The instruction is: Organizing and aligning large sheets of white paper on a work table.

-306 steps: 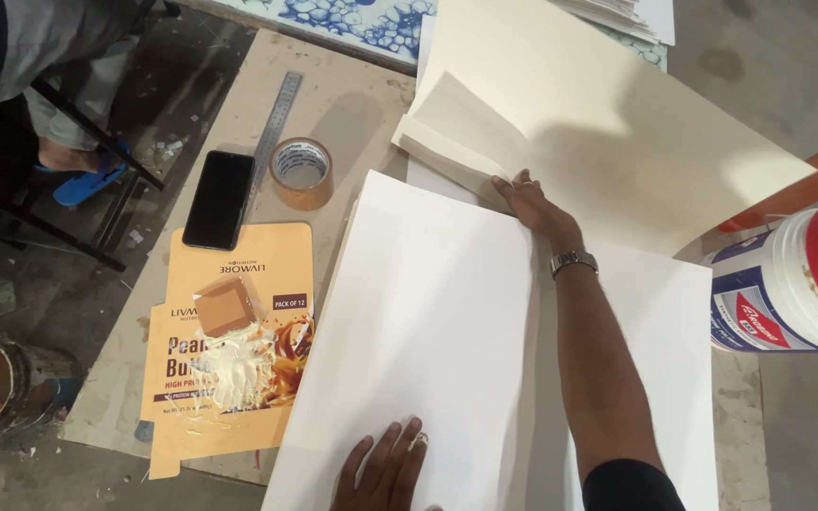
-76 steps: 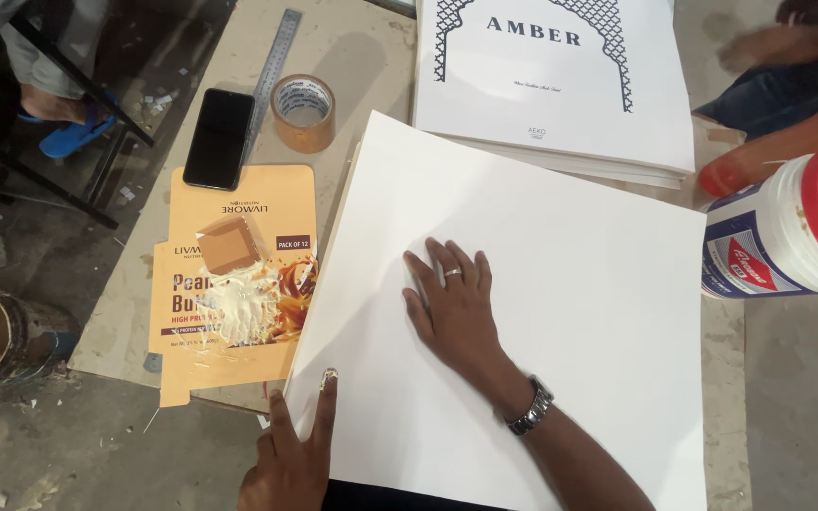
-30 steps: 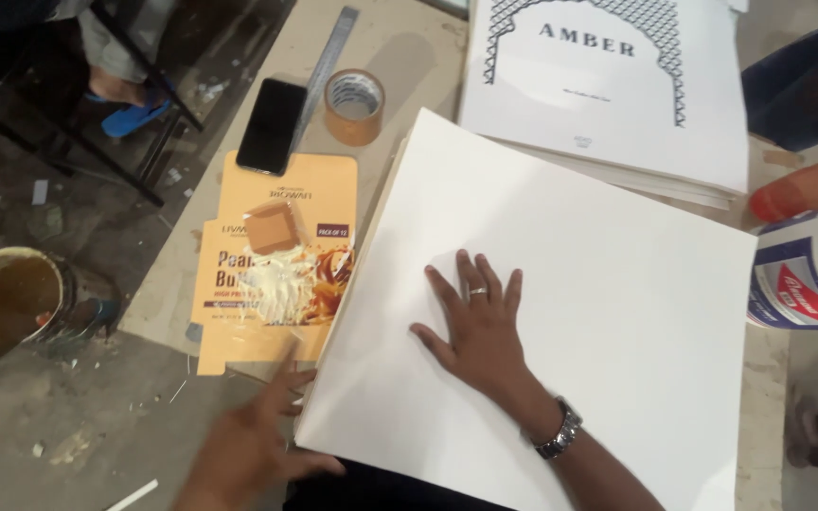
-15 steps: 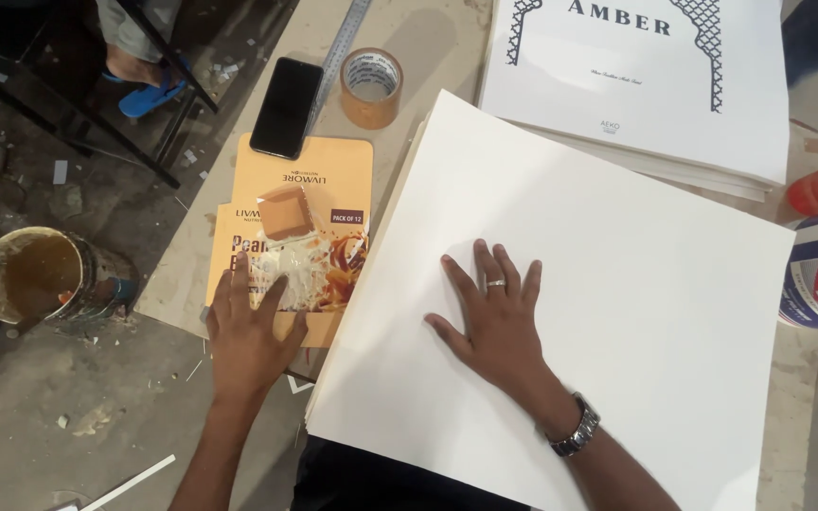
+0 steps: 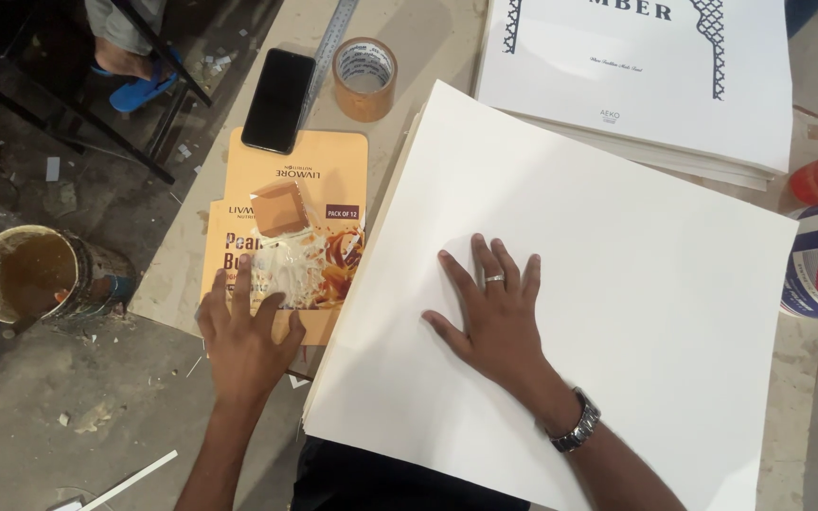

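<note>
Your right hand lay flat and open on the white sheet; your left hand, open too, pressed the orange carton at the counter's left edge, with nothing gripped.

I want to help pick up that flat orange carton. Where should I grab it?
Probably by its near edge. The flat orange carton lies flat, so pinch that thin edge from the near side, where it seems to overhang the board beside the left hand. A phone rests on its far end.
</note>
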